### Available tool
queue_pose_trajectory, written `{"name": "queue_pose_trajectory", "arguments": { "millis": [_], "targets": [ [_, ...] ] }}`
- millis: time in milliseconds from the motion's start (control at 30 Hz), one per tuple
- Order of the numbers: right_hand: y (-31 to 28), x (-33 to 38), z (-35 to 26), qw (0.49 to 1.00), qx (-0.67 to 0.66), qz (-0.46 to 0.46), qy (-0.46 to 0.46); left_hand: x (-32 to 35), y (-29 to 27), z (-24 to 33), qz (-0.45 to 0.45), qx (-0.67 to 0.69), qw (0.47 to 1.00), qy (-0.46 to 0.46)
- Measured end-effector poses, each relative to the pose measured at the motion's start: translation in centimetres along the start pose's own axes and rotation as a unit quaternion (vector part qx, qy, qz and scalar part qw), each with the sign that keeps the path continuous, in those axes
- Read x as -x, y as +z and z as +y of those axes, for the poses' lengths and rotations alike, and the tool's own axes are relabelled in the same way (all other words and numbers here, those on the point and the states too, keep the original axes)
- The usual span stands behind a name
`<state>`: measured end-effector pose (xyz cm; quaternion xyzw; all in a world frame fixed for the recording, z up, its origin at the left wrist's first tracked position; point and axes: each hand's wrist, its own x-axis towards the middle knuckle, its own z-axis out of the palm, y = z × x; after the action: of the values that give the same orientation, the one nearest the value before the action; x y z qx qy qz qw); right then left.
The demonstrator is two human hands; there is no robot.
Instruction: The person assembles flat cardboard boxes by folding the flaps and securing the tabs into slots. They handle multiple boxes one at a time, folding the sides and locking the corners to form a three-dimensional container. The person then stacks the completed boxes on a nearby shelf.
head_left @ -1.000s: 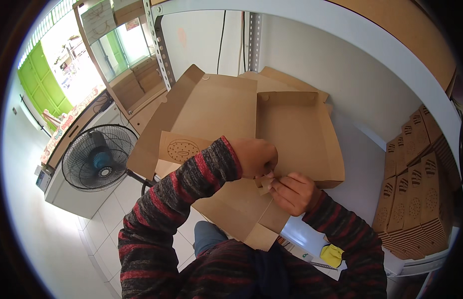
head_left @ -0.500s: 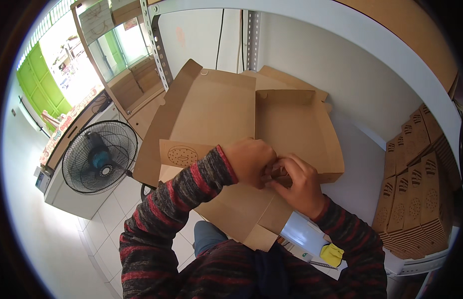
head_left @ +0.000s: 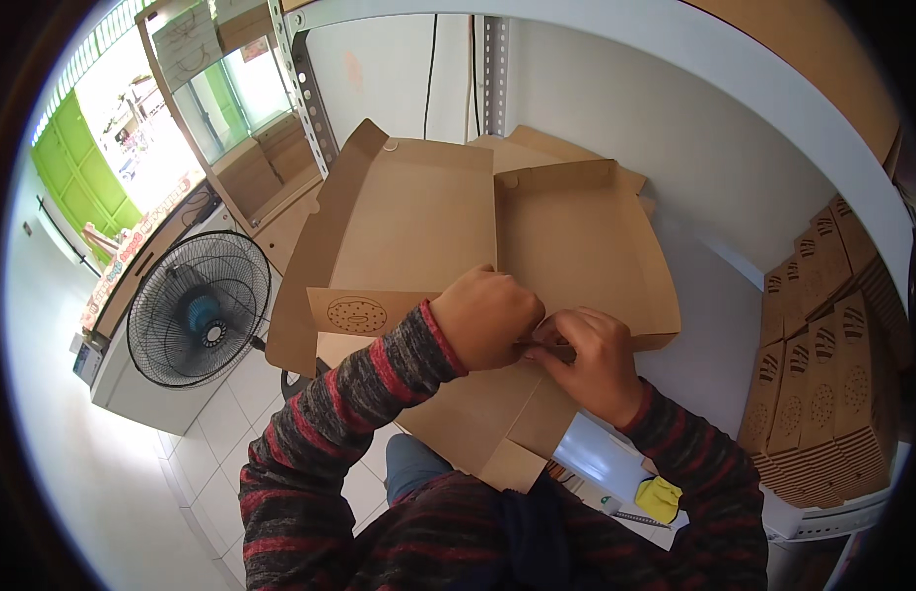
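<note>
A brown cardboard box (head_left: 588, 258) lies partly folded in front of me, its tray walls raised on the right. Its lid (head_left: 418, 202) opens out to the left, with a printed doughnut on a side flap (head_left: 357, 312). My left hand (head_left: 489, 320) is curled closed at the tray's near left corner. Right beside it, my right hand (head_left: 594, 357) pinches the near wall between thumb and fingers. The fingertips meet there and hide the corner itself. Under my hands, a flat cardboard sheet (head_left: 468, 419) reaches over the table edge towards my body.
Stacks of printed folded cartons (head_left: 817, 384) stand to the right. On the left, a black fan (head_left: 200, 310) stands near a counter. A metal shelf post (head_left: 494, 74) rises behind the box. A yellow cloth (head_left: 659, 499) lies below my right forearm.
The tray's near wall sits slightly higher, and my right hand has closed in on the corner. My left hand stays at the same corner. The view has shifted a little.
</note>
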<state>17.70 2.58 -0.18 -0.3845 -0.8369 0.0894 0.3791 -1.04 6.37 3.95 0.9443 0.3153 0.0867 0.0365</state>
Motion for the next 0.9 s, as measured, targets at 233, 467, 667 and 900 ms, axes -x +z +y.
{"name": "queue_pose_trajectory", "arguments": {
  "millis": [233,467,667,900],
  "targets": [
    [-0.5,-0.2,0.1,0.996,0.063,-0.027,-0.053,0.4,0.4,0.2,0.05,-0.069,0.996,0.031],
    [0.0,0.1,-0.2,0.982,0.117,0.011,-0.151,0.8,0.3,1.3,0.097,-0.105,0.989,0.029],
    [0.4,0.3,-0.4,0.977,0.127,0.004,-0.168,1.1,0.8,1.2,0.101,-0.11,0.989,0.02],
    [-0.4,0.2,-1.2,0.991,0.093,-0.058,-0.079,1.6,0.3,1.0,0.104,-0.044,0.993,0.025]
  ]
}}
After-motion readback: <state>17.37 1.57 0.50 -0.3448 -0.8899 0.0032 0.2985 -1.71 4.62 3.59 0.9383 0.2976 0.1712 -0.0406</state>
